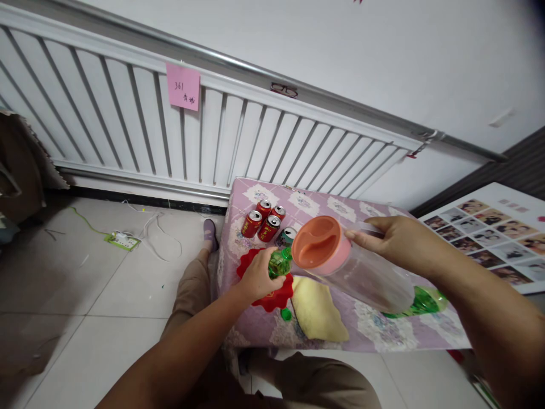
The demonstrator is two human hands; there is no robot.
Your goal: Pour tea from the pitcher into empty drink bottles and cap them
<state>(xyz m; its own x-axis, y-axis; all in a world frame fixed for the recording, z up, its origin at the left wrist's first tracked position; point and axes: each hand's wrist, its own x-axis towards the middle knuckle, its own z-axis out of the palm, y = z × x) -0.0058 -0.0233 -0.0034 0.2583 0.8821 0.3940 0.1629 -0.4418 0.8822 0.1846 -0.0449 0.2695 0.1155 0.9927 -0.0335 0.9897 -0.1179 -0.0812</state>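
My left hand (258, 276) is closed round a green plastic bottle (280, 262), its neck uncapped and close to the pitcher's lid. In my right hand (394, 241) is the handle of a clear plastic pitcher (368, 278) with an orange lid (319, 243). The pitcher is tilted, lid end toward the bottle. Beneath my left hand lies a red scalloped mat (272, 298). A green cap (286, 314) rests by the mat's near edge, beside a folded yellow cloth (318, 309). Behind the pitcher's base, another green bottle (428, 300) lies partly hidden.
Several red cans (269, 228) and one green can (286, 236) stand at the far left of the table (378, 335). A white radiator (255, 133) runs along the wall behind. A photo board (481, 233) leans at right; a power strip (122, 240) lies on the floor.
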